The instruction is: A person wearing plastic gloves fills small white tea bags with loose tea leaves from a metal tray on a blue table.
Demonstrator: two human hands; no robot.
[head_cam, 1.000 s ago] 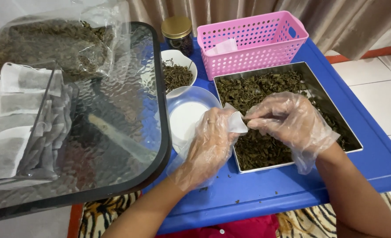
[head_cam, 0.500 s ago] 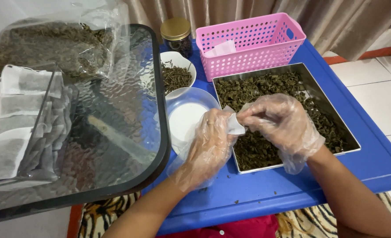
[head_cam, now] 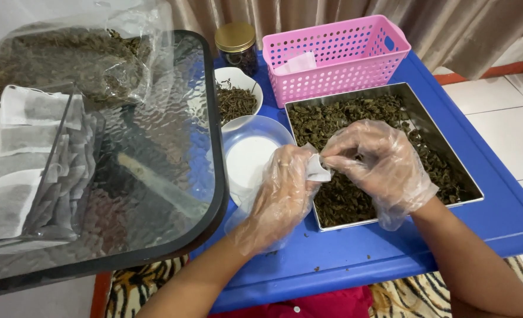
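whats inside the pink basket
A folded white paper piece shows through the pink basket wall. Its floor is hidden behind the near wall, so anything else inside cannot be seen.

Tray (head_cam: pixel 444 154): shiny smooth metal, holding dry, crinkled matt leaves (head_cam: pixel 344 200). Gloves (head_cam: pixel 385 171): thin, clear, wrinkled plastic; sachet (head_cam: pixel 317 169): matt white paper. Basket (head_cam: pixel 338 56): pink perforated plastic; tabletop (head_cam: pixel 155 176): glossy textured glass.

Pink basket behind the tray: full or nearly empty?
Nearly empty: the pink basket stands upright and only one small white piece shows inside through its perforated wall.
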